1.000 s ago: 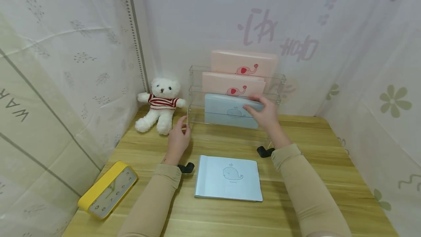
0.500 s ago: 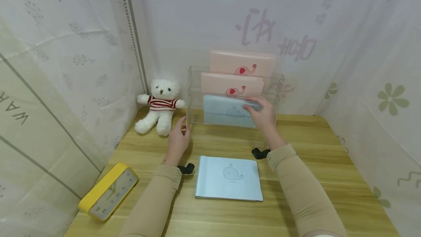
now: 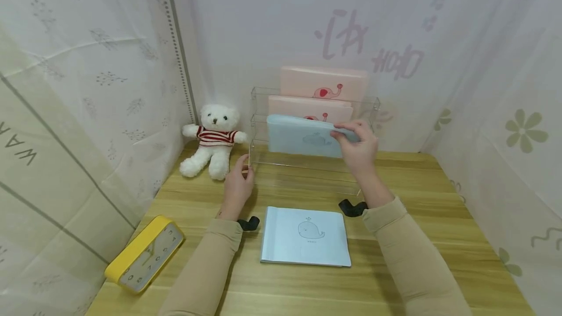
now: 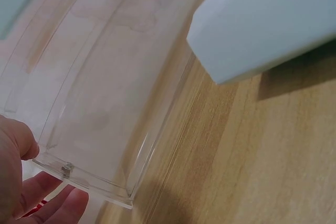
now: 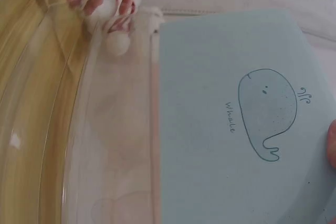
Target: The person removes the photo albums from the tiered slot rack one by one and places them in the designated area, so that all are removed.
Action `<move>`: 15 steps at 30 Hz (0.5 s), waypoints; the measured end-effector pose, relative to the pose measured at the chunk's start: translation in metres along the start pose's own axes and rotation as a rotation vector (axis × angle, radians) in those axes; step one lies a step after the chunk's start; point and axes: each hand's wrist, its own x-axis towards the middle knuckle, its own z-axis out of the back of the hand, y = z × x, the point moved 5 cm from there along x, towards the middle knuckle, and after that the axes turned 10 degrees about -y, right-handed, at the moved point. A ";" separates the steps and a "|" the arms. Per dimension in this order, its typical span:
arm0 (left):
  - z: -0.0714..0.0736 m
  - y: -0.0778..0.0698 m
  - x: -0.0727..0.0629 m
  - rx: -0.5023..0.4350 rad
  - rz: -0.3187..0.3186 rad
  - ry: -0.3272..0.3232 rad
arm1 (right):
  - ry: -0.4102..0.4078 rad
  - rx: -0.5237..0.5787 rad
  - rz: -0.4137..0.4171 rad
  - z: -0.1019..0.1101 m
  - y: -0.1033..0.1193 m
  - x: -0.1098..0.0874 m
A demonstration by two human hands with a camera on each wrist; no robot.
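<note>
- Pale curtains (image 3: 105,111) hang behind the rack (image 4: 105,98) and to either side of it; under it you have a wood-grain table (image 3: 417,208).
- Your right hand (image 3: 361,150) pinches the blue booklet (image 3: 300,135) near its upper right corner, thumb against the whale cover.
- You have that booklet upright at the front of the rack; whether its lower edge is clear of the front tier, you cannot tell.
- Expect it to be light and a little floppy, with a smooth cover that may slip. A corner pinch could let the far end sag or crease; the middle of the top edge should balance better.
- Your left hand (image 3: 238,184) grips the rack's left end, thumb and fingers on opposite sides of the clear panel. Judge the rack stiff but light, apt to slide if bumped.
- Pink booklets (image 3: 325,78) stand in the rack's higher tiers, close behind your right fingers, so they could get knocked.
- Left of the rack sits a bear (image 3: 217,135), near your left hand.
- Before the rack lie a flat booklet (image 3: 305,238) and, farther left, a yellow clock (image 3: 136,245).
</note>
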 end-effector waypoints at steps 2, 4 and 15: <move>0.001 0.000 0.001 -0.008 0.001 -0.009 | 0.025 0.005 0.005 0.001 0.008 -0.003; 0.001 0.000 0.001 -0.003 0.001 -0.014 | 0.065 -0.013 -0.008 0.001 0.012 -0.008; 0.000 -0.001 0.000 0.008 0.005 -0.008 | 0.261 -0.093 -0.202 0.004 -0.028 -0.057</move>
